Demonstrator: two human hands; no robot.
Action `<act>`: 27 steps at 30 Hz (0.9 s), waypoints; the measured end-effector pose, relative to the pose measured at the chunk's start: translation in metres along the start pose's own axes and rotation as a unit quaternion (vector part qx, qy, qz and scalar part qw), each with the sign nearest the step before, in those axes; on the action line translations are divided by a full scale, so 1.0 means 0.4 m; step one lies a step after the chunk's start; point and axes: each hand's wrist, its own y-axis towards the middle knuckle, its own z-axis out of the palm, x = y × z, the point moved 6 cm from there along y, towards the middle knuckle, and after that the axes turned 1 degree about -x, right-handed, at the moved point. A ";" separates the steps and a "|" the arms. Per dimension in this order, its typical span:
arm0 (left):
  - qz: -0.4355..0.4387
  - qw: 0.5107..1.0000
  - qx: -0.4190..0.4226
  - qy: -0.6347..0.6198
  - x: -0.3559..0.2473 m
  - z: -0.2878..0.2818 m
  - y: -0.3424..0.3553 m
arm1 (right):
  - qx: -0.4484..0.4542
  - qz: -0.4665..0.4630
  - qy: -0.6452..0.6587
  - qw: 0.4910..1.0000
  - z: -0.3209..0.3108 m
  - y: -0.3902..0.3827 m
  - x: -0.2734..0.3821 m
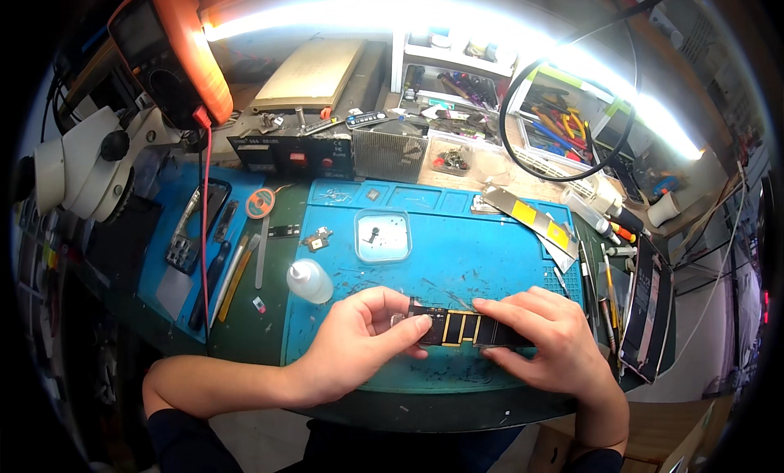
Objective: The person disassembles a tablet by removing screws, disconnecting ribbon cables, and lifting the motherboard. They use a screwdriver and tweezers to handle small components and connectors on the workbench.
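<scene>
Between both hands, just above the front of the blue work mat (343, 236), is a flat black electronic part with gold-edged rectangles (461, 328). Its exact kind cannot be made out. My left hand (363, 338) pinches its left end, thumb on top, with a small clear piece beside the fingers. The fingers and thumb of my right hand (547, 338) grip the right end, hiding part of it. A white squeeze bottle (309, 282) stands near my left hand. Farther back sits a clear square dish (382, 259) holding small dark bits.
On the left lie an open phone frame (196, 228), a screwdriver (211, 289) and an orange-centred spool (260, 202). An orange multimeter (171, 57) hangs above a white microscope (82, 163). At right are a yellow-marked strip (531, 216), several tools and a phone screen (649, 302).
</scene>
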 end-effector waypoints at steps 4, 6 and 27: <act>-0.004 1.000 0.006 -0.004 0.004 -0.006 0.001 | 0.006 -0.015 0.013 1.000 0.000 0.002 0.007; -0.007 1.000 0.014 -0.024 0.003 -0.006 0.003 | 0.005 -0.014 0.012 1.000 0.000 0.002 0.008; -0.027 0.997 0.010 -0.076 0.002 -0.004 0.010 | 0.008 0.022 0.021 1.000 -0.001 -0.002 -0.021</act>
